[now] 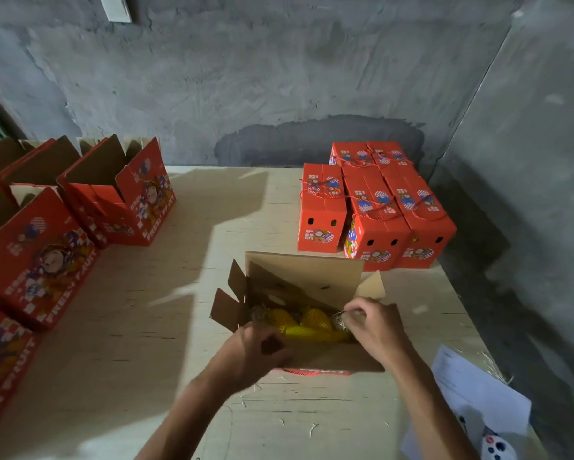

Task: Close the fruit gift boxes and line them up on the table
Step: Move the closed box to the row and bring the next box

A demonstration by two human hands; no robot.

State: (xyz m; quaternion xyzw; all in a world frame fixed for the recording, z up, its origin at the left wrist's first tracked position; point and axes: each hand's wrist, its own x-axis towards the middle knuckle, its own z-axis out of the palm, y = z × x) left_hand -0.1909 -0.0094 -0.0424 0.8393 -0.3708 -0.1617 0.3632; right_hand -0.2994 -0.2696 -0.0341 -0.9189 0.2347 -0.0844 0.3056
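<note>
A worker leans over an open fruit gift box near the front edge of the pale table, both hands at its mouth. The left hand curls over the near flap at the box's left corner, fingers folded around the cardboard edge; the right hand pinches a wisp of straw-like packing between fingertips at the right side, beside the netted yellow fruit. The step looks like tidying the filling before the flaps come down, and it would go best if every loose strand were tucked below the rim and the fruit pressed level, the short end flaps folded in first, the long ones over them. Papers lie at the near right. On the left, open boxes wait with flaps up. Farther back on the right, closed boxes with rope handles stand touching in a tight block, where this one probably belongs once shut.
</note>
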